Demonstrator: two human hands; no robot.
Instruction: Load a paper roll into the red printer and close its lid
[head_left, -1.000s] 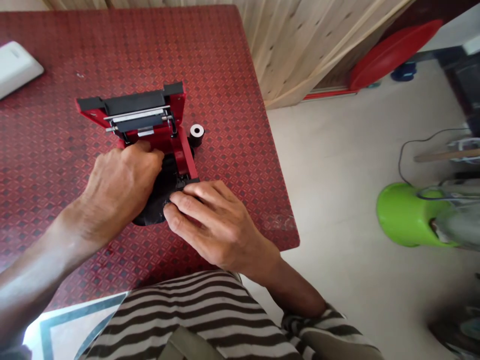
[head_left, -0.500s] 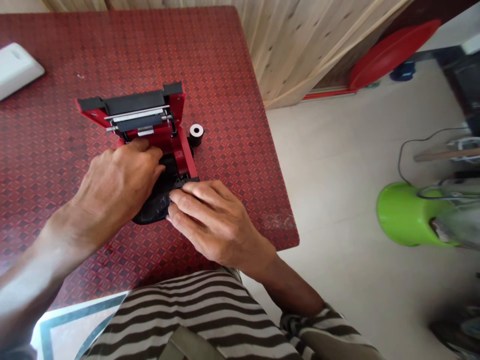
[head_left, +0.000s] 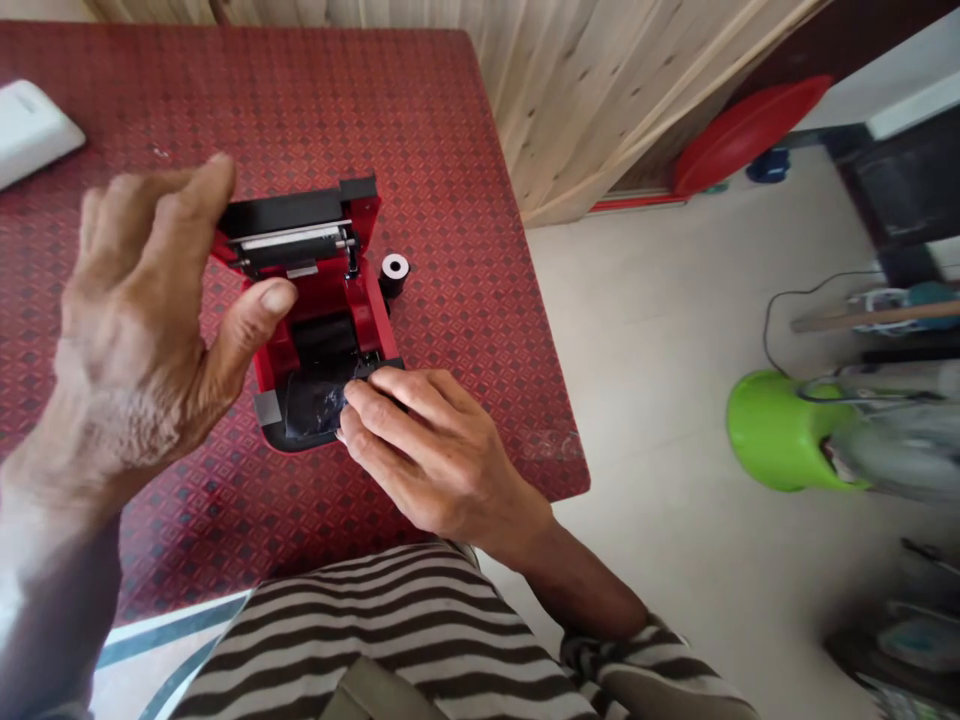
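Device in red and black stands open left of the frame's centre, its lid tipped up and back, which leaves the inside exposed to us. Black film lies over the front part of the opening. Our right hand rests at the front right corner, fingers bunched close together at the film's right edge, probably to keep it from slipping; whether they are clamped on it or only press it, we cannot tell, as the contact is partly hidden. Our left hand is beside the lid's left end, thumb and forefinger spread well apart with nothing seen between them; we cannot tell whether a fingertip touches the lid.

The red walls look smooth and bright, the lid carries metal rods and a white strip, and the film is dark and glossy with pale creases. A grey patch shows on the front left corner.

Just right of the device we see a small black roll with a white end. All this sits on a red patterned table. A white object lies at the upper left of the frame, and a green bucket stands on the floor at the right.
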